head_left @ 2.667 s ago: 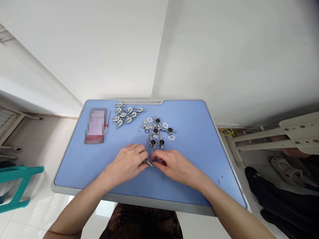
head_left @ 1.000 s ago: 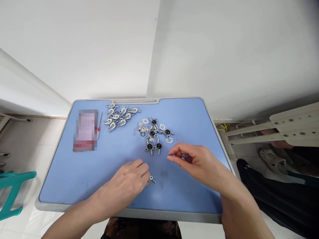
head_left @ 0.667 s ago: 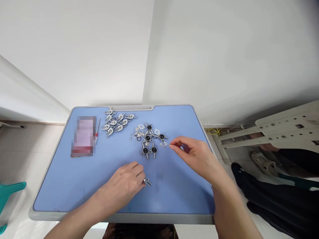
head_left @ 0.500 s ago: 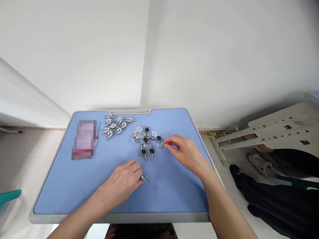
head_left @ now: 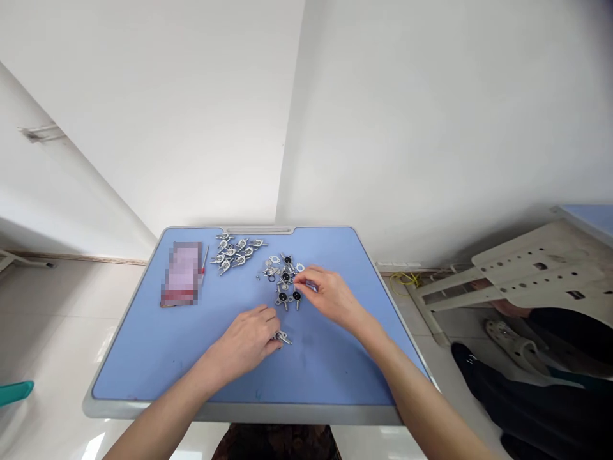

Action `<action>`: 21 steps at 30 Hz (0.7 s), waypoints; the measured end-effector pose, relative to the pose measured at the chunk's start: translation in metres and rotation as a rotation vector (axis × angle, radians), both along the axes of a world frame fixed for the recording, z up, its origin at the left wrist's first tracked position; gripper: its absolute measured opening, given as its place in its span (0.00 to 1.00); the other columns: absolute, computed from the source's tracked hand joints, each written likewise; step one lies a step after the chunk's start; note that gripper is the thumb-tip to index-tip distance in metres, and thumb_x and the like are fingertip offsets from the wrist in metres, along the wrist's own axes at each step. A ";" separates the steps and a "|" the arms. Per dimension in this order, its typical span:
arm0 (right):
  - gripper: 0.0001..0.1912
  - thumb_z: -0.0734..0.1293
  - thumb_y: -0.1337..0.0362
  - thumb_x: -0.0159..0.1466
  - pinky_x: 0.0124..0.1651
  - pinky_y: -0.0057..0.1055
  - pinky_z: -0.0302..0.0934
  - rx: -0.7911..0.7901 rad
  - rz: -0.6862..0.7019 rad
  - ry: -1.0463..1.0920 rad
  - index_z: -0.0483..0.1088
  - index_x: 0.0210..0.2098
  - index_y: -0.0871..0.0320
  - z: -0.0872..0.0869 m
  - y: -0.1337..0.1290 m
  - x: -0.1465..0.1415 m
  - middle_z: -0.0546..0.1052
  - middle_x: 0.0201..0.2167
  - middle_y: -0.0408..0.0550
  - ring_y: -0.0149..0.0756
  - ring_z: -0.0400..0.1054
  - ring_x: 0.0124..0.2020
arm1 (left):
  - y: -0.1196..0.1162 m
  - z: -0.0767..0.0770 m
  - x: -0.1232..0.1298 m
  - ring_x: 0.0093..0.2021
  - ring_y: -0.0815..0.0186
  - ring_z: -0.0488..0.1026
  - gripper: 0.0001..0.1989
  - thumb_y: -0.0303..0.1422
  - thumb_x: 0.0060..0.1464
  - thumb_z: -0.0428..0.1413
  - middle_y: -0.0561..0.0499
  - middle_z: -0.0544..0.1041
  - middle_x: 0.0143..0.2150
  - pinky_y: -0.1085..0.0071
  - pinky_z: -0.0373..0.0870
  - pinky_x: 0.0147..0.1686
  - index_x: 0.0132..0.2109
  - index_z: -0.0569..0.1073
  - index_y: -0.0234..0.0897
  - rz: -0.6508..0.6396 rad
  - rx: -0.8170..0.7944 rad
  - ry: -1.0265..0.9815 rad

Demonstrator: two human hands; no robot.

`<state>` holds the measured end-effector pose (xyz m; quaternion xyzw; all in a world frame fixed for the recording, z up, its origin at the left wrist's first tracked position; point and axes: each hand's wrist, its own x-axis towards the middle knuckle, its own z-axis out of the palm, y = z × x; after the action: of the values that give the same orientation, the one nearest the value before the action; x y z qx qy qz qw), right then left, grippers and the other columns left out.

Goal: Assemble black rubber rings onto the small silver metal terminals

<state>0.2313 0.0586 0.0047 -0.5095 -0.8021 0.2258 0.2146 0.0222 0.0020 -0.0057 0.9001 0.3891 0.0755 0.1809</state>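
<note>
My left hand [head_left: 253,333] is closed around a small metal valve-like part [head_left: 283,337] near the middle of the blue table; its stem pokes out to the right of my fingers. Farther back, my right hand [head_left: 325,291] pinches with thumb and forefinger at the right side of a cluster of metal parts with black round centres [head_left: 283,297]. What sits between those fingertips is too small to make out. Flat oval metal plates [head_left: 274,260], a dark ring [head_left: 271,278] and tiny screws [head_left: 258,277] lie around that cluster.
Several similar metal parts with levers [head_left: 230,252] are grouped at the table's back. Left of them lie a screwdriver [head_left: 202,271] with a red piece and a blurred-out flat rectangular object [head_left: 183,271]. A person's dark-clothed leg [head_left: 517,390] and another table's frame [head_left: 522,268] are at right.
My right hand has moved left and inward over the cluster, with its fingertips still together. The left hand keeps hold of the metal part, which shows slightly more. The camera view has shifted.
</note>
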 end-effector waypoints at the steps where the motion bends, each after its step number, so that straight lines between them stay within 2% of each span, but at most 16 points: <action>1: 0.09 0.60 0.69 0.63 0.34 0.27 0.56 0.011 0.043 -0.041 0.72 0.35 0.58 0.002 0.001 -0.008 0.74 0.34 0.46 0.29 0.65 0.29 | 0.000 -0.001 0.000 0.36 0.64 0.68 0.06 0.32 0.56 0.56 0.51 0.70 0.34 0.70 0.64 0.33 0.33 0.68 0.35 -0.002 0.006 0.002; 6: 0.10 0.61 0.73 0.62 0.32 0.26 0.53 0.043 0.099 -0.202 0.73 0.35 0.57 0.009 0.020 -0.045 0.74 0.35 0.44 0.29 0.65 0.30 | 0.003 -0.007 0.000 0.36 0.63 0.68 0.05 0.32 0.56 0.56 0.51 0.71 0.34 0.69 0.64 0.33 0.33 0.68 0.35 -0.003 0.029 0.027; 11: 0.10 0.61 0.70 0.64 0.34 0.27 0.53 0.039 0.181 -0.333 0.73 0.40 0.55 0.004 0.045 -0.070 0.74 0.40 0.46 0.32 0.68 0.36 | 0.004 -0.008 0.000 0.36 0.64 0.68 0.06 0.32 0.56 0.55 0.51 0.71 0.34 0.69 0.64 0.35 0.32 0.68 0.35 -0.015 0.050 0.008; 15: 0.11 0.60 0.69 0.64 0.31 0.28 0.50 0.034 0.279 -0.489 0.73 0.40 0.55 -0.001 0.053 -0.078 0.74 0.39 0.47 0.33 0.68 0.35 | 0.004 -0.010 0.000 0.36 0.63 0.69 0.07 0.33 0.56 0.55 0.50 0.71 0.34 0.69 0.65 0.35 0.33 0.68 0.35 -0.022 0.064 0.003; 21: 0.11 0.59 0.70 0.64 0.29 0.28 0.47 0.074 0.337 -0.535 0.72 0.37 0.57 -0.005 0.058 -0.080 0.74 0.38 0.47 0.33 0.67 0.32 | 0.005 -0.012 0.000 0.37 0.63 0.69 0.07 0.33 0.56 0.56 0.50 0.72 0.33 0.68 0.66 0.36 0.33 0.68 0.34 -0.045 0.083 0.015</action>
<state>0.1514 0.1164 -0.0007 -0.4024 -0.9110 0.0867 -0.0261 0.0225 0.0075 -0.0177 0.9159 0.3666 0.0806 0.1421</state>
